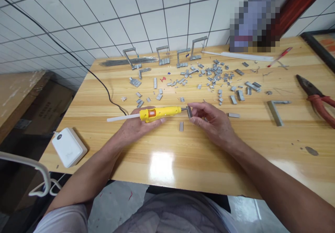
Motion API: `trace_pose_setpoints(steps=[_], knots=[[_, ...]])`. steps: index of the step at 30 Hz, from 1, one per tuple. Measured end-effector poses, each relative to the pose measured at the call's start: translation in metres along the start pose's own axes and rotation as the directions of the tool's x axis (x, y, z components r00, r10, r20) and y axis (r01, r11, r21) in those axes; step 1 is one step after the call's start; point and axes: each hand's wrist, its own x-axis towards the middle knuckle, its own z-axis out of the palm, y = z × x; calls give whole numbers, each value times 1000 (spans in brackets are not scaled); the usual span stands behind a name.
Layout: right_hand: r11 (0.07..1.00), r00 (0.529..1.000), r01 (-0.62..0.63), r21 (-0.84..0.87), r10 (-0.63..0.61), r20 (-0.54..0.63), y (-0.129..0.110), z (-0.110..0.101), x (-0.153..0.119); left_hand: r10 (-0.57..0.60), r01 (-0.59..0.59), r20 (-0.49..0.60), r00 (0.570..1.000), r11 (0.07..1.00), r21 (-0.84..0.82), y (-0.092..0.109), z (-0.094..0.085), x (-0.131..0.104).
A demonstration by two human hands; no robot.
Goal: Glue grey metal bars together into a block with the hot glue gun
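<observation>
A yellow glue gun [167, 111] lies across my left hand [140, 125], whose fingers are wrapped round it from below. A white glue stick [121, 117] pokes out of its left end. The metal nozzle points right and meets a small block of staples [189, 111]. That block is pinched upright between thumb and forefinger of my right hand [213, 121]. Just below the nozzle, another short staple strip [181, 126] lies on the wooden table. Several staple pieces [214, 73] are scattered behind my hands.
Small staple-built frames [164, 55] stand near the tiled wall. Red-handled pliers [316, 98] and an L-shaped staple piece [276, 113] lie at right, with a red pen [280, 57] farther back. A white power bank [69, 147] sits at left, near a black cable [89, 70].
</observation>
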Motion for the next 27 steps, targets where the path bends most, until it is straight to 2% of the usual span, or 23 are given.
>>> trace_pose_setpoints(steps=[6,11,17,27], knots=[[1000,1000,8,3,-8,0,-1,0,0,-2,3,-24,1000,1000,25,-4,0,0],[999,999,34,24,-34,-13,-1,0,0,35,-36,16,999,998,48,-8,-1,0],[1000,1000,-6,-4,6,0,0,0,0,40,-41,20,999,998,48,-6,-2,1],[1000,1000,-3,-3,3,0,-1,0,0,46,-46,-3,999,996,76,-8,-1,0]])
